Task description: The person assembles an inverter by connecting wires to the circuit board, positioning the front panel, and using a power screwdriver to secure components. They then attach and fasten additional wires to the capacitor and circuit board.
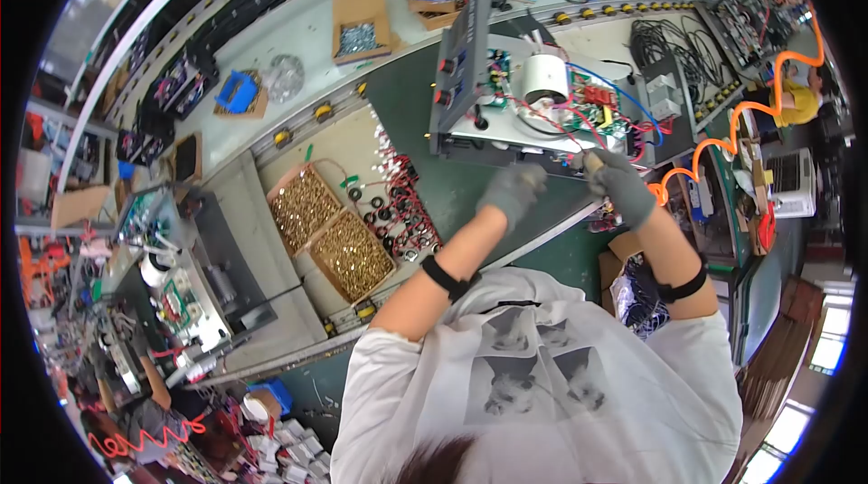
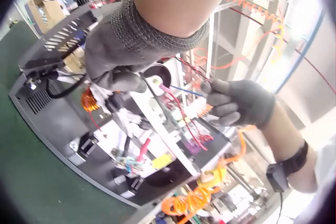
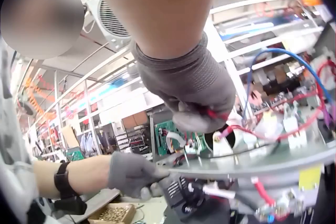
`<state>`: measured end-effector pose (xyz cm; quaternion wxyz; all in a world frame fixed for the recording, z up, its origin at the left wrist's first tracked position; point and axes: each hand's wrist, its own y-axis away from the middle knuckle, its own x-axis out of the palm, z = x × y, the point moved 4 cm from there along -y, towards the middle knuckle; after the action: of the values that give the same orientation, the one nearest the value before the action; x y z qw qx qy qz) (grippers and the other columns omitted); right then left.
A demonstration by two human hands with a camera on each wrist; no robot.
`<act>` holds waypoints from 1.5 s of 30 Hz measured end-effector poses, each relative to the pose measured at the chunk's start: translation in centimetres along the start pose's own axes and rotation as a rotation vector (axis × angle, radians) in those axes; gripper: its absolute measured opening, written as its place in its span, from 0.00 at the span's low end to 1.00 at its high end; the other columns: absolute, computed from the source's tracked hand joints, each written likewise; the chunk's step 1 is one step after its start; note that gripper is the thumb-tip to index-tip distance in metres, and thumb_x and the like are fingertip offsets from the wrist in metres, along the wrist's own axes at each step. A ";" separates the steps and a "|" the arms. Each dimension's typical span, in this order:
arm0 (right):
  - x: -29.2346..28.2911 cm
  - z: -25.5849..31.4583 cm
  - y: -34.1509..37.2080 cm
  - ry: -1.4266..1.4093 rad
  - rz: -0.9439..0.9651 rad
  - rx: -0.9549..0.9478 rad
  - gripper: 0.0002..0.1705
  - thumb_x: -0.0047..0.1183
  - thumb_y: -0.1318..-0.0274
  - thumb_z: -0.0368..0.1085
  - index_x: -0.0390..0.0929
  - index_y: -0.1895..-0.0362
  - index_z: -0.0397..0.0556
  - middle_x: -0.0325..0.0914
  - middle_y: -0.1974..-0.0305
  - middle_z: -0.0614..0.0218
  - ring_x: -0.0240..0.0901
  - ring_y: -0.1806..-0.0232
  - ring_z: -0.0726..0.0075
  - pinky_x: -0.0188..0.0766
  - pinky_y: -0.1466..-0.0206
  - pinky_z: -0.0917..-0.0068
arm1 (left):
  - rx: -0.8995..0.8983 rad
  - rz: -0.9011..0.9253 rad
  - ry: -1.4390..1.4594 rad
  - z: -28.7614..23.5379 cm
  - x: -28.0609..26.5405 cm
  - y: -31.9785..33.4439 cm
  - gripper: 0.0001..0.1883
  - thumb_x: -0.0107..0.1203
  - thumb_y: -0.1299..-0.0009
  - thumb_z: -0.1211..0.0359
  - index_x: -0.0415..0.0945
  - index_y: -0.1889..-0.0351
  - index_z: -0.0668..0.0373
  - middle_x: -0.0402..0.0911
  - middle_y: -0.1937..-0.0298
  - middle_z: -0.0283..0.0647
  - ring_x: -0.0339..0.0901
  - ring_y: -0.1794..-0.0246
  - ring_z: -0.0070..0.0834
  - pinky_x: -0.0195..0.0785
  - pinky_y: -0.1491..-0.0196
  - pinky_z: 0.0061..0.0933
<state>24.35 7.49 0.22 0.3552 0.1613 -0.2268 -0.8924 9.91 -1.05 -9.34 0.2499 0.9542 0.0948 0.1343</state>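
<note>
Both hands wear grey gloves and work at an open electronics chassis point(image 1: 506, 158) with circuit boards and a white cylinder point(image 1: 546, 79) on its shelf. My right hand point(image 1: 624, 187) is at the chassis's near right corner. In the left wrist view, the right hand point(image 2: 241, 103) pinches a red wire point(image 2: 195, 68) between its fingertips. The left hand point(image 1: 514, 194), blurred in the head view, is over the near side. Its fingers curl above the cables and a copper coil point(image 2: 90, 100) in the left wrist view; I cannot tell whether they hold anything.
Boxes of brass-coloured parts point(image 1: 353, 258) stand to the left, beside a pile of red-and-black wired parts point(image 1: 402, 213). An orange coiled hose point(image 1: 714, 149) hangs at the right. An open carton point(image 1: 619, 258) is below the bench edge. Another person point(image 1: 149, 412) works at the lower left.
</note>
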 end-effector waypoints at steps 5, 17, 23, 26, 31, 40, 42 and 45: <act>1.1 -2.0 -0.6 -0.849 0.031 -0.048 0.09 0.40 0.46 0.35 0.67 0.60 0.47 0.49 0.81 0.81 0.42 0.84 0.84 0.44 0.80 0.83 | -0.148 0.246 0.351 0.4 6.9 4.0 0.12 0.45 0.30 0.72 0.71 0.49 0.63 0.77 0.58 0.39 0.75 0.67 0.22 0.72 0.67 0.22; 2.4 3.4 2.6 0.969 -0.500 -0.955 0.31 0.53 0.54 0.28 0.70 0.42 0.64 0.71 0.56 0.62 0.74 0.61 0.61 0.71 0.58 0.69 | 0.426 -0.153 0.062 -0.3 2.2 3.0 0.15 0.53 0.38 0.79 0.70 0.52 0.63 0.76 0.61 0.37 0.74 0.63 0.19 0.69 0.60 0.20; 2.3 4.1 2.2 1.156 -0.226 -1.024 0.16 0.57 0.61 0.31 0.78 0.62 0.61 0.73 0.59 0.69 0.72 0.65 0.62 0.67 0.69 0.68 | 0.398 -0.030 0.302 -0.7 1.7 2.5 0.14 0.52 0.36 0.79 0.67 0.52 0.64 0.75 0.59 0.36 0.75 0.60 0.20 0.70 0.58 0.20; 2.1 3.7 2.0 1.085 -0.118 -0.960 0.16 0.57 0.61 0.32 0.77 0.61 0.60 0.73 0.65 0.70 0.72 0.66 0.62 0.67 0.66 0.67 | 0.417 -0.053 0.375 -1.0 2.5 2.4 0.13 0.50 0.34 0.78 0.67 0.52 0.63 0.75 0.61 0.35 0.75 0.60 0.21 0.70 0.59 0.20; 0.9 4.8 1.3 1.371 -0.225 -0.920 0.12 0.55 0.65 0.29 0.76 0.70 0.57 0.72 0.66 0.70 0.71 0.66 0.61 0.68 0.66 0.66 | 0.473 0.010 0.435 -1.6 3.5 0.4 0.13 0.51 0.34 0.76 0.66 0.51 0.63 0.75 0.66 0.34 0.75 0.60 0.21 0.69 0.61 0.19; -5.0 5.6 -3.3 1.634 -0.276 -0.954 0.08 0.53 0.65 0.28 0.76 0.75 0.56 0.70 0.68 0.73 0.68 0.62 0.63 0.68 0.61 0.66 | -0.102 -0.288 0.252 0.6 1.7 -4.1 0.17 0.55 0.34 0.60 0.66 0.56 0.60 0.76 0.66 0.36 0.70 0.76 0.18 0.65 0.75 0.21; -5.0 5.4 -3.6 1.586 -0.259 -0.932 0.08 0.53 0.65 0.29 0.75 0.75 0.56 0.70 0.70 0.72 0.68 0.62 0.61 0.67 0.62 0.65 | -0.216 -0.276 0.382 0.2 1.6 -3.8 0.17 0.54 0.33 0.57 0.66 0.60 0.60 0.76 0.67 0.35 0.70 0.77 0.18 0.65 0.76 0.21; -4.7 5.4 -3.5 1.558 -0.279 -0.953 0.08 0.54 0.66 0.28 0.75 0.76 0.55 0.70 0.68 0.72 0.68 0.62 0.63 0.68 0.62 0.68 | -0.186 -0.288 0.428 0.9 1.6 -4.4 0.16 0.53 0.33 0.57 0.66 0.60 0.59 0.76 0.68 0.34 0.69 0.79 0.17 0.63 0.77 0.20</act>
<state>23.20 14.64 3.56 0.3256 0.5789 0.4891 -0.5654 11.24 2.67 -11.97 0.3272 0.8538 0.2673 0.3041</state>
